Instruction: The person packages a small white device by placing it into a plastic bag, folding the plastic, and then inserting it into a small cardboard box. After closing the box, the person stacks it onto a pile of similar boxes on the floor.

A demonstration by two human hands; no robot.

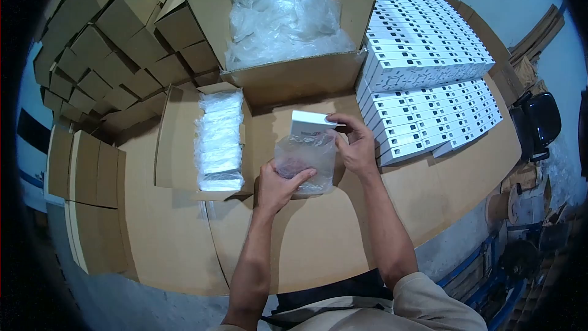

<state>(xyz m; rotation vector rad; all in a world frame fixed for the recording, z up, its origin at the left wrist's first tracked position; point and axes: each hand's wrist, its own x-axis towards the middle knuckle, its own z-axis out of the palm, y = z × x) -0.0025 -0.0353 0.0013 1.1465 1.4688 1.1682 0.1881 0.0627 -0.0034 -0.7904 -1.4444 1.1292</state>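
My left hand (280,185) grips a clear plastic bag (315,175) from below, thumb lying across its front. In my right hand (354,141) is a small white box (308,124), pinched at its right edge between thumb and fingers. The box's lower part sits at the bag's mouth, with its upper part sticking out above the plastic. Just left of my hands stands an open cardboard carton (177,141) holding a row of plastic-wrapped white boxes (219,138).
Behind my hands, a large carton (294,79) holds a heap of clear plastic bags (285,15). Stacked white boxes (429,73) fill the right side of the cardboard-covered table (441,202). Brown cartons (110,55) pile up at left. A black chair (539,119) stands beyond the table.
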